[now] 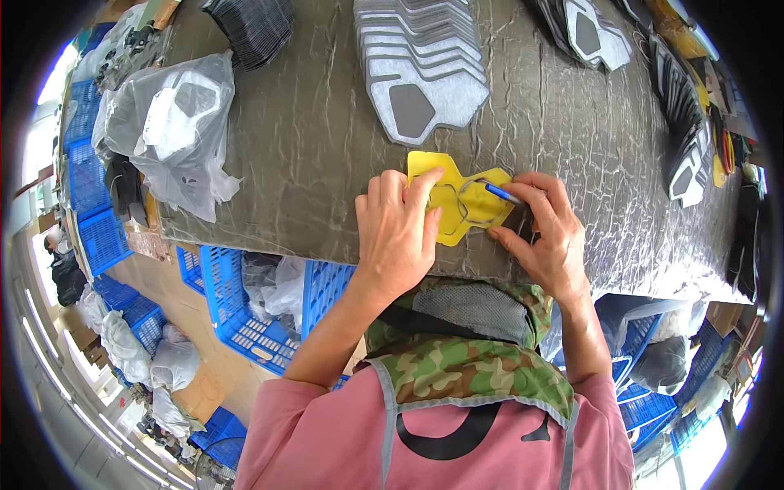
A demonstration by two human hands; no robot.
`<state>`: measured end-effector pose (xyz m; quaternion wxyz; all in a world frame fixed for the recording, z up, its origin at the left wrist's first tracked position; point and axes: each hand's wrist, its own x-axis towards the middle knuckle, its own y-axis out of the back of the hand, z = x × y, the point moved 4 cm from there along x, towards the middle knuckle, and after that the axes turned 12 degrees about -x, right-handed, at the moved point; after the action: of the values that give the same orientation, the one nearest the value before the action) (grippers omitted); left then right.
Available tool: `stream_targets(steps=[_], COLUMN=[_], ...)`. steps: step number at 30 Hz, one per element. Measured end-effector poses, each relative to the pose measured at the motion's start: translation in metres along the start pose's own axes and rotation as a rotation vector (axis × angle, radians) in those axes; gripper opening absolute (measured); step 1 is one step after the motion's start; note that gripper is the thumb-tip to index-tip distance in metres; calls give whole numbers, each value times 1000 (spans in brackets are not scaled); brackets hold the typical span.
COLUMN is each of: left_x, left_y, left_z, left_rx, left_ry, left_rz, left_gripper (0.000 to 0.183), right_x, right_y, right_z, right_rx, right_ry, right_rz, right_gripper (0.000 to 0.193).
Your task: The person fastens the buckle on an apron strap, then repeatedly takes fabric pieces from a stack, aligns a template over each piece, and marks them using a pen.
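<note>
A flat yellow template (449,204) with an angular outline and cut-out curved lines lies near the front edge of the table. My left hand (396,233) rests on its left part, index finger stretched over the surface and thumb apart from it, pressing from above. In my right hand (555,237) is a blue pen (500,193), pinched between thumb and fingers, slanting over the template's right part. The pen's tip is too small to make out. Just beyond the template lies a fanned stack of grey-white cut pieces (453,90) with dark angular patches.
The table (310,163) has a wrinkled dark covering. A clear plastic bag (175,131) with white pieces sits at the left edge. More stacks lie at the back left (253,33), back right (588,37) and far right (686,163). Blue crates (224,298) stand below the front edge.
</note>
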<state>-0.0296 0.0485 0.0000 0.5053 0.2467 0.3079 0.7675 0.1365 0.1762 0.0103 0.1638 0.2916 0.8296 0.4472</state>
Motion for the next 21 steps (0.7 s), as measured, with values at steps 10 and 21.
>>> stream_targets(steps=[10,21], left_x=[-1,-1], left_y=[0,-2], left_z=[-1,-3], left_rx=[14,5], left_ry=[-2,-41], left_rz=[-9,-7], left_gripper=[51,59], right_x=[5,6], right_y=[1,1], right_z=[2,2], right_rx=[-15,-41], right_ry=[-16,-22], right_rz=[-5,8], right_gripper=[53,51])
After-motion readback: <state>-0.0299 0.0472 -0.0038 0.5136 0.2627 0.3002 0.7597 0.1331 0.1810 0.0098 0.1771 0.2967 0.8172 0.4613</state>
